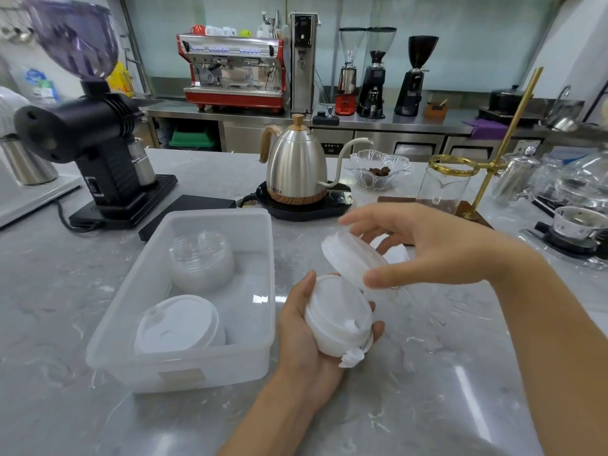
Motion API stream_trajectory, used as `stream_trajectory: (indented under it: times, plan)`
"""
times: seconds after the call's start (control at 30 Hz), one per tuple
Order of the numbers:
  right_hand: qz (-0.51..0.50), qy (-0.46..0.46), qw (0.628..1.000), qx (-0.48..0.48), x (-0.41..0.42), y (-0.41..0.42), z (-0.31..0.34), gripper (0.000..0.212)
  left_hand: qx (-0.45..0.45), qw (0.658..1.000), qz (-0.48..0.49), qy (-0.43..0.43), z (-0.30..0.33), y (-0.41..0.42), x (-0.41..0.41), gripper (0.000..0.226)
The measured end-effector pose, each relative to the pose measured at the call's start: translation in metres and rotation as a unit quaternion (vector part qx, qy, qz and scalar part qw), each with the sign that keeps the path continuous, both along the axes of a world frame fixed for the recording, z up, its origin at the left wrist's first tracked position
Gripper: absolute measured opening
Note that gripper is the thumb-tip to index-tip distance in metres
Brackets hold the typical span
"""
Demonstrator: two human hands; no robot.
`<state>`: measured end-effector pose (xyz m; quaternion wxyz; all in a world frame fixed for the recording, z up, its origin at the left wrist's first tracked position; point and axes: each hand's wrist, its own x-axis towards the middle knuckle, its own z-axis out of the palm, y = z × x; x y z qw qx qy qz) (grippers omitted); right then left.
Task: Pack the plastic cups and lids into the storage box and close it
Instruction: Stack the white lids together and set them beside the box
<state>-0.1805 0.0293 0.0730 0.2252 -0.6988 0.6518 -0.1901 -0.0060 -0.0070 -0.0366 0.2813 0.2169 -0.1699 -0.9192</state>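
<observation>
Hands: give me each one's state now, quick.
Left hand: holding a stack of white lids.
Right hand: pinching a second batch of lids.

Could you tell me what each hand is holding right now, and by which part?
The left hand cups a stack of white lids around its side. The right hand pinches a second lid stack by its rim.

Frosted translucent plastic storage box (263,258), white round plastic lids (339,314), grey-veined marble desk (427,390), red espresso machine (233,72).
</observation>
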Motion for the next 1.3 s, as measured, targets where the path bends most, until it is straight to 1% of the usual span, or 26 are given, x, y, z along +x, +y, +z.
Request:
stream_trajectory:
  times: [0.1,0.23,0.33,0.4,0.5,0.63,0.77,0.9,0.97,1.03,1.07,1.13,1.2,1.27,1.3]
  plan:
    - [0.012,0.056,0.998,0.037,0.014,0.005,0.003,0.076,-0.009,0.999,-0.015,0.029,0.002,-0.001,-0.001,0.061]
    - [0.014,0.109,0.992,0.066,0.033,0.002,-0.003,0.075,0.012,0.998,-0.012,0.058,0.001,-0.001,-0.003,0.070]
    - [-0.004,0.129,0.989,0.065,0.042,0.000,-0.006,0.069,0.018,0.998,-0.013,0.057,0.000,-0.003,-0.003,0.075]
    - [-0.008,0.137,0.988,0.068,0.044,-0.002,-0.008,0.068,0.014,0.998,-0.015,0.057,-0.002,-0.003,-0.003,0.075]
    - [-0.017,0.133,0.989,0.070,0.044,-0.004,-0.012,0.068,0.025,0.997,-0.011,0.074,-0.005,-0.004,-0.003,0.067]
    - [-0.011,0.129,0.988,0.080,0.045,-0.004,-0.015,0.070,0.028,0.997,-0.015,0.074,-0.004,-0.004,-0.003,0.062]
    - [-0.011,0.142,0.988,0.058,0.046,-0.007,-0.021,0.069,0.031,0.996,-0.015,0.078,-0.003,-0.005,-0.002,0.065]
    - [-0.025,0.142,0.989,0.044,0.047,-0.007,-0.029,0.071,0.029,0.995,-0.031,0.092,-0.005,-0.005,0.000,0.054]
    - [-0.019,0.132,0.990,0.048,0.042,-0.006,-0.026,0.070,0.018,0.996,-0.034,0.086,-0.006,-0.004,0.001,0.048]
    - [-0.017,0.082,0.996,0.044,0.032,-0.009,-0.022,0.066,0.009,0.997,-0.032,0.068,-0.006,-0.003,0.001,0.042]
    - [-0.026,0.047,0.998,0.025,0.024,-0.011,-0.020,0.063,0.012,0.998,-0.029,0.057,-0.006,-0.003,0.001,0.041]
    - [-0.083,0.006,0.996,-0.039,0.001,-0.015,-0.023,0.056,0.018,0.999,-0.020,0.037,-0.004,-0.002,0.001,0.043]
    - [-0.168,0.034,0.980,-0.100,-0.026,-0.019,-0.032,0.043,0.016,0.999,-0.016,0.031,-0.002,-0.002,0.001,0.039]
    - [-0.239,0.086,0.959,-0.124,-0.049,-0.020,-0.044,0.041,0.023,0.999,-0.013,0.024,-0.001,-0.002,0.001,0.034]
    - [-0.260,0.097,0.952,-0.127,-0.056,-0.020,-0.050,0.042,0.028,0.999,-0.011,0.021,-0.001,-0.003,0.000,0.033]
